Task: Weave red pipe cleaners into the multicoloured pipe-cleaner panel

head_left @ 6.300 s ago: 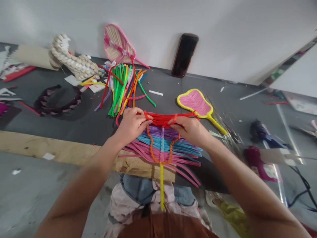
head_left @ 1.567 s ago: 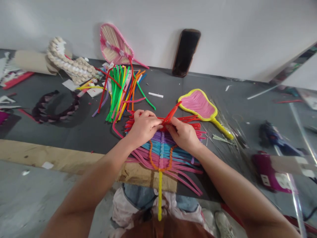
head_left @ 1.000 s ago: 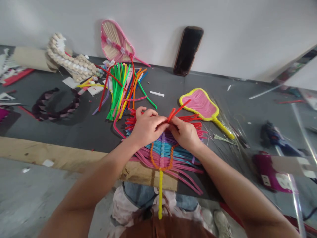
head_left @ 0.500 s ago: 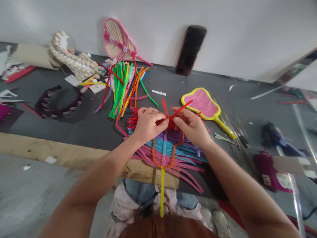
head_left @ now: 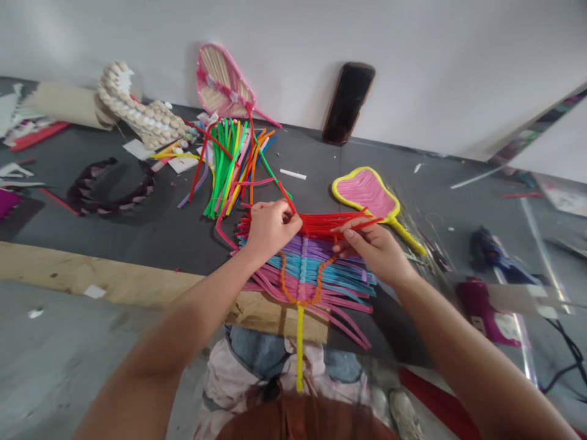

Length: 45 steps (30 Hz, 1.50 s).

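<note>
Before me lies a fan-like piece of pipe cleaners, with rows of red (head_left: 328, 223), purple, blue (head_left: 298, 271) and pink pipe cleaners crossing a twisted orange outline (head_left: 320, 284) and a yellow stem (head_left: 299, 348) pointing at me. At the upper middle of the piece, my left hand (head_left: 275, 229) pinches a red pipe cleaner (head_left: 287, 195) whose end sticks up. My right hand (head_left: 376, 247) is closed on a red pipe cleaner at the right side, its fingertips by the outline's upper right.
Loose coloured pipe cleaners (head_left: 224, 165) lie behind my left hand. A pink fan (head_left: 224, 82) and a phone (head_left: 348, 104) lean on the wall. Back right is a yellow-edged pink fan (head_left: 367, 192); at left, a dark braided headband (head_left: 110, 189). A glue gun (head_left: 486, 308) lies far right.
My right hand has moved right and slightly down, laying a red end out sideways. The other red end now leans left by my left hand. The view has shifted slightly.
</note>
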### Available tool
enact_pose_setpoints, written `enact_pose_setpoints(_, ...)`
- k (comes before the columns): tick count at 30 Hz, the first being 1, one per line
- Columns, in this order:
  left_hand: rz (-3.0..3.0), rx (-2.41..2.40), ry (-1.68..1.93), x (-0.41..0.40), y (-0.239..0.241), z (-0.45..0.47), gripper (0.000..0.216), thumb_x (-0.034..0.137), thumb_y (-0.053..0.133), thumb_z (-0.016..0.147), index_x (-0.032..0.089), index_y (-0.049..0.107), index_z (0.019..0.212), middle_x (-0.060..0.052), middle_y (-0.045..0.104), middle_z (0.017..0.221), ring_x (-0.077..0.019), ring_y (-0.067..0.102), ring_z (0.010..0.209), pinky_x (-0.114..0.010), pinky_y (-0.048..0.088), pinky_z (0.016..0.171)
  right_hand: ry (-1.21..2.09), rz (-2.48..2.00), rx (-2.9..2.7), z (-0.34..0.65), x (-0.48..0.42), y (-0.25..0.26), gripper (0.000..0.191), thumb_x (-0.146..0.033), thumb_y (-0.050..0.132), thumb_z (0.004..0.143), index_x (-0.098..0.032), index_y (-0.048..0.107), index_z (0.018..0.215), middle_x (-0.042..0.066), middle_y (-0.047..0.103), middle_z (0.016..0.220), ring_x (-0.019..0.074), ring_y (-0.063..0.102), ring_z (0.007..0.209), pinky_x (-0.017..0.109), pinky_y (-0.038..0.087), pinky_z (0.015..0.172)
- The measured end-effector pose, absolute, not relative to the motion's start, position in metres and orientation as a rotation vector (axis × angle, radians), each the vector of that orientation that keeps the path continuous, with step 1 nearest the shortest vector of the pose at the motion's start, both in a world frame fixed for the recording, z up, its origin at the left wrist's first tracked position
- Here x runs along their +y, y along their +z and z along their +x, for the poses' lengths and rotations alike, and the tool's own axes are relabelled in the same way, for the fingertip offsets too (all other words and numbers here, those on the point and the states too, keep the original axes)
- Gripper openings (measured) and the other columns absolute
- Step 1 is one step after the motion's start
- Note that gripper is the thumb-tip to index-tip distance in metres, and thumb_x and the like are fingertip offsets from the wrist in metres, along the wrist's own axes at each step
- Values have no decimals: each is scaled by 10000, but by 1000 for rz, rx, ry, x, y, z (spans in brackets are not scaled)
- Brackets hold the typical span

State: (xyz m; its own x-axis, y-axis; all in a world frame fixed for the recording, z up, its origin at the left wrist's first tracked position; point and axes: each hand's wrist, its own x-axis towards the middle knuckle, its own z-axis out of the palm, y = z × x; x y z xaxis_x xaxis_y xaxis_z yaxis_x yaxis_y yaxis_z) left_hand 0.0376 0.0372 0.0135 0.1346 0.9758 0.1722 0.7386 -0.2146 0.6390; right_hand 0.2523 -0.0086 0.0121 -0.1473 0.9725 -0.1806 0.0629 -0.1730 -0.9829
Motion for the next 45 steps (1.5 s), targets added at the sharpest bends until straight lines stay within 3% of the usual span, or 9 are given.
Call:
enact_pose_setpoints(8, 2107, 1871, 850, 38, 4, 33, 60, 193, 625, 714, 211, 576, 744, -39, 675, 806, -280, 593, 974, -540, 330, 964, 1475, -1310, -1178, 258, -19, -2, 436, -589, 751, 720, -201, 607, 858, 0, 679, 724, 147, 707, 693, 261, 602, 616)
enact_pose_setpoints(13, 2091, 1883, 797, 36, 9, 32, 674, 168, 637, 738, 184, 405, 1370, -61, 696, 853, -328, 566, 1054, -598, 311, 986, 1470, -1303, -1165, 257, -17, -2, 450, -599, 761, 698, -204, 606, 845, -1, 679, 735, 134, 690, 657, 267, 602, 610)
enact_pose_setpoints(16, 2142, 1859, 827, 31, 24, 24, 880, 217, 681, 766, 179, 199, 1501, -168, 635, 1222, -386, 501, 1197, -650, 313, 997, 1452, -1298, -1173, 256, -15, -1, 461, -610, 757, 692, -201, 610, 845, 7, 689, 775, 119, 676, 636, 262, 601, 606)
enact_pose_setpoints(20, 2459, 1860, 979, 12, 53, 19, 767, 213, 675, 828, 242, 302, 1497, -156, 286, 1588, -434, 191, 1461, -730, 67, 1122, 1443, -1281, -1184, 254, -13, 0, 464, -616, 750, 691, -206, 616, 859, 11, 698, 806, 115, 669, 634, 263, 600, 606)
enact_pose_setpoints(23, 2839, 1453, 840, -9, 63, 26, 518, 151, 511, 940, 320, 434, 1424, -47, 396, 1555, -332, 223, 1487, -692, -93, 1162, 1444, -1252, -1188, 253, -12, 1, 466, -618, 750, 691, -206, 615, 860, -4, 678, 765, 120, 672, 650, 260, 596, 613)
enact_pose_setpoints(32, 3095, 976, 1210, -64, 51, 28, 464, 202, 545, 930, 449, 474, 1316, 50, 625, 1342, -216, 421, 1406, -577, 153, 1253, 1458, -1220, -1232, 256, -14, 1, 393, -570, 720, 745, -211, 599, 849, -13, 656, 709, 136, 671, 655, 279, 588, 631)
enact_pose_setpoints(36, 3087, 675, 776, -49, 36, 41, 402, 205, 469, 971, 149, 476, 1369, -112, 576, 1405, -237, 423, 1403, -443, 371, 1174, 1428, -1185, -1263, 256, -13, 1, 360, -545, 701, 761, -211, 606, 855, -16, 666, 715, 139, 667, 652, 290, 587, 635)
enact_pose_setpoints(38, 3088, 899, 548, -31, 25, 44, 570, 419, 433, 995, 21, 432, 1403, -226, 487, 1454, -312, 405, 1407, -511, 347, 1164, 1436, -1192, -1254, 256, -13, 2, 355, -533, 712, 752, -213, 610, 865, -25, 664, 683, 142, 669, 635, 291, 588, 626)
enact_pose_setpoints(45, 2914, 1289, -16, -13, 13, 33, 755, 586, 210, 997, 13, 397, 1453, -202, 420, 1503, -301, 373, 1429, -607, 110, 1209, 1463, -1211, -1207, 257, -16, -2, 348, -500, 754, 724, -193, 660, 859, -7, 683, 715, 126, 680, 643, 250, 585, 607)
